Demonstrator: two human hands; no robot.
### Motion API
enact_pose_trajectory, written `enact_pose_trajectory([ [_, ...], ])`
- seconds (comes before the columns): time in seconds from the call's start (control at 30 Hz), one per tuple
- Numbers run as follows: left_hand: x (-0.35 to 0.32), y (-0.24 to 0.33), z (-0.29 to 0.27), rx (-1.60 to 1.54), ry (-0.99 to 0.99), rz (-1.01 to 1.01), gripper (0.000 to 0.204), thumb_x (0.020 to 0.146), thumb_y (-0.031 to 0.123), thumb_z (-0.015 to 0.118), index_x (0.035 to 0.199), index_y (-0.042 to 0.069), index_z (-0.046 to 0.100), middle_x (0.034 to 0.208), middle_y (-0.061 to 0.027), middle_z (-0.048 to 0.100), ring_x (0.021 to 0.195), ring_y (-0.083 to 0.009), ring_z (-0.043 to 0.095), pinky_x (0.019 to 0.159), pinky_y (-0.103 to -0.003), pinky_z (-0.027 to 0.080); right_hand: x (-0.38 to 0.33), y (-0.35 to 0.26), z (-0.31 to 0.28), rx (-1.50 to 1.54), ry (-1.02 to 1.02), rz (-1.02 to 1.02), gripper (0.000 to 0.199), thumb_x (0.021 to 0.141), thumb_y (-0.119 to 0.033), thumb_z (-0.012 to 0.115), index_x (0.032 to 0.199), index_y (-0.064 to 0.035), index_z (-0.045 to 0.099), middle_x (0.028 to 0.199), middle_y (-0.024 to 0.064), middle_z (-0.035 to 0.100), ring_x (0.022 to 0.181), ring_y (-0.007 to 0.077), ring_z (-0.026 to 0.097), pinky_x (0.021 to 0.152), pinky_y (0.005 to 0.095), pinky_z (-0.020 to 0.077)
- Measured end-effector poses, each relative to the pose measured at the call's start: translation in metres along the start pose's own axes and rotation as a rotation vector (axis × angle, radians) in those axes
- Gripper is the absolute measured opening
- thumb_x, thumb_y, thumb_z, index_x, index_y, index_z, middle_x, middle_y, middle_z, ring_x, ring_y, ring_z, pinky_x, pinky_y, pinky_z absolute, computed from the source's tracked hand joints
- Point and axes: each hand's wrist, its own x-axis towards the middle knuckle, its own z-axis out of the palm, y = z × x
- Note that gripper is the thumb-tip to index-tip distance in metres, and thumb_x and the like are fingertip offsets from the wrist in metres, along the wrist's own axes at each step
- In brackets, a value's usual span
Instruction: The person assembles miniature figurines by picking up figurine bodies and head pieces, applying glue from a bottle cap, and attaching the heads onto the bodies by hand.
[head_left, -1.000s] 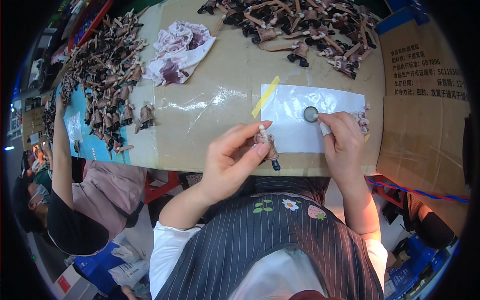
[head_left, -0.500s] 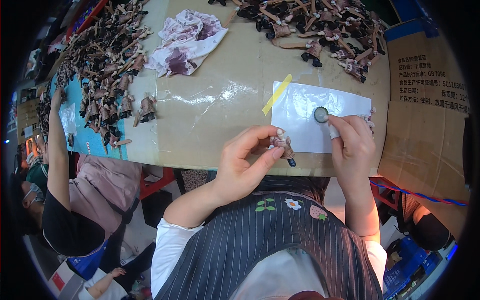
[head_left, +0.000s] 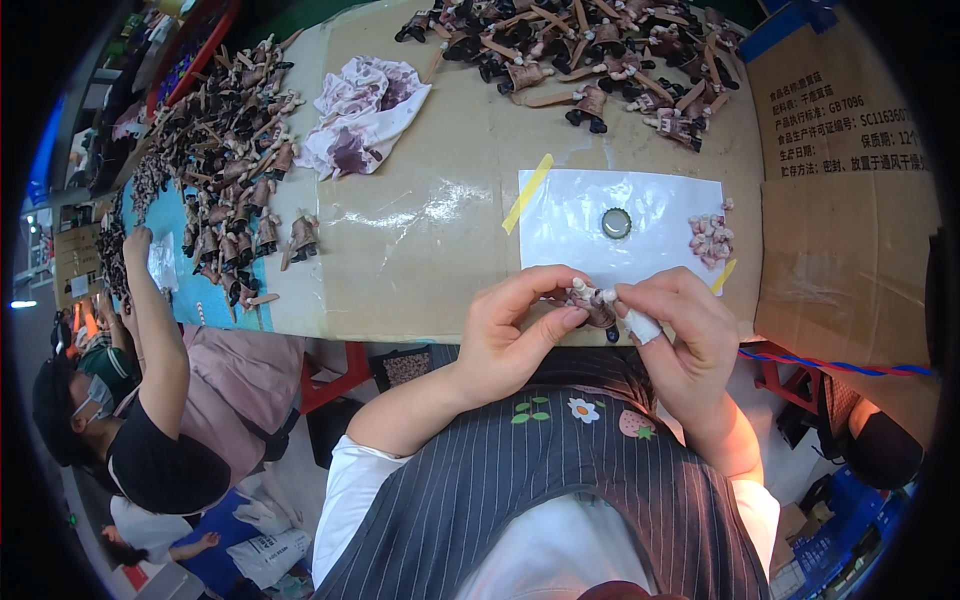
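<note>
My left hand [head_left: 515, 325] is closed on a small figurine [head_left: 600, 314] with a brown-pink body and dark feet, pinched between thumb and fingers. Right beside it, my right hand [head_left: 685, 325] pinches a small pale rounded piece [head_left: 609, 296] against the figurine's upper part. White wrapping [head_left: 642, 327] covers one of its fingertips. Just beyond both hands, a round metal bottle cap [head_left: 616, 223] lies on a white sheet [head_left: 570, 235]. A cluster of small pinkish pieces [head_left: 711, 240] rests on the sheet's right side.
Figurines with wooden sticks pile up at the far right [head_left: 600, 50] and the left [head_left: 235, 170]. A stained white cloth [head_left: 365, 115] lies between them on the cardboard-topped table [head_left: 400, 260]. Cardboard boxes [head_left: 850, 260] stand at right. A co-worker's arm [head_left: 160, 320] reaches over the table's left end.
My right hand has moved from the bottle cap down and left to the figurine, bringing the small pale piece to it. The view has shifted slightly, uncovering the pinkish pieces.
</note>
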Motion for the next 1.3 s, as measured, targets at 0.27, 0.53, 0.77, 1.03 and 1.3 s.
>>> enact_pose_trajectory([
  [0.27,0.004,0.01,-0.002,0.5,-0.091,0.28,0.026,0.083,-0.006,0.065,0.109,-0.004,0.062,0.1,-0.0153,0.066,0.088,-0.0249,0.067,0.077,-0.032,0.053,-0.006,0.0,-0.006,-0.111,-0.083,-0.055,0.037,0.065,0.011,0.059,0.099,0.0017,0.068,0.086,0.0133,0.065,0.076,0.0291,0.063,0.068,0.0356,0.0509],
  [0.53,-0.008,0.015,0.01,0.724,-0.086,0.551,0.033,0.074,-0.008,0.068,0.106,-0.009,0.062,0.097,-0.019,0.065,0.083,-0.0325,0.065,0.072,-0.036,0.054,-0.015,-0.01,-0.016,-0.236,-0.223,-0.255,0.047,0.055,0.005,0.063,0.102,0.0049,0.064,0.084,0.0137,0.062,0.072,0.0293,0.062,0.061,0.037,0.0503],
  [0.77,-0.018,0.018,0.012,0.797,-0.131,0.635,0.034,0.068,-0.013,0.069,0.101,-0.013,0.059,0.09,-0.0227,0.064,0.077,-0.033,0.066,0.066,-0.035,0.055,-0.026,-0.009,-0.01,-0.184,-0.192,-0.346,0.036,0.061,0.006,0.066,0.098,0.0074,0.064,0.08,0.0123,0.062,0.063,0.0247,0.06,0.053,0.0316,0.0495],
  [1.03,-0.023,0.017,0.01,0.792,-0.176,0.692,0.035,0.067,-0.011,0.071,0.101,-0.012,0.059,0.092,-0.0238,0.064,0.076,-0.0338,0.066,0.066,-0.038,0.055,-0.027,-0.005,-0.008,-0.161,-0.181,-0.491,0.029,0.067,0.0,0.068,0.094,0.01,0.063,0.079,0.013,0.06,0.064,0.0217,0.06,0.055,0.0285,0.0511],
  [1.3,-0.023,0.016,0.011,0.794,-0.176,0.696,0.037,0.066,-0.012,0.07,0.101,-0.012,0.059,0.092,-0.0238,0.063,0.076,-0.0337,0.066,0.067,-0.038,0.055,-0.026,-0.005,-0.008,-0.192,-0.169,-0.544,0.032,0.068,-0.004,0.069,0.095,0.011,0.062,0.082,0.0145,0.06,0.064,0.0216,0.06,0.054,0.0283,0.0508],
])
